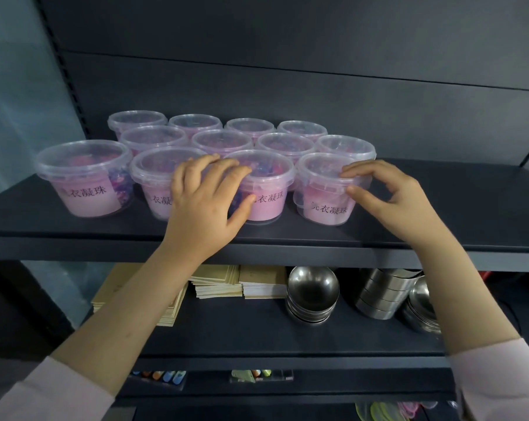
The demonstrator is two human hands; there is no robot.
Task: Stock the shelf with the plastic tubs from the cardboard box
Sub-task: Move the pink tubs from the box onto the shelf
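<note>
Dark shelf, twelve lidded pink tubs

1. Tubs stand three rows deep on the shelf, behind the fingers.
2. Left fingers grip one front tub; right fingers pinch the end tub.
3. Bowls sit beneath the right fingers.

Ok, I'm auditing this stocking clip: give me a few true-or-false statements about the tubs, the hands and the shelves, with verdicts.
The tubs stand in three rows of four on the shelf. True.
The right hand pinches the rim of the rightmost front tub. True.
The left hand hangs below the shelf. False: it grips the next front tub, fingers over its lid.
The tubs are open-topped. False: each visible one has a clear lid.
Steel bowls sit on the lower shelf. True.
</note>
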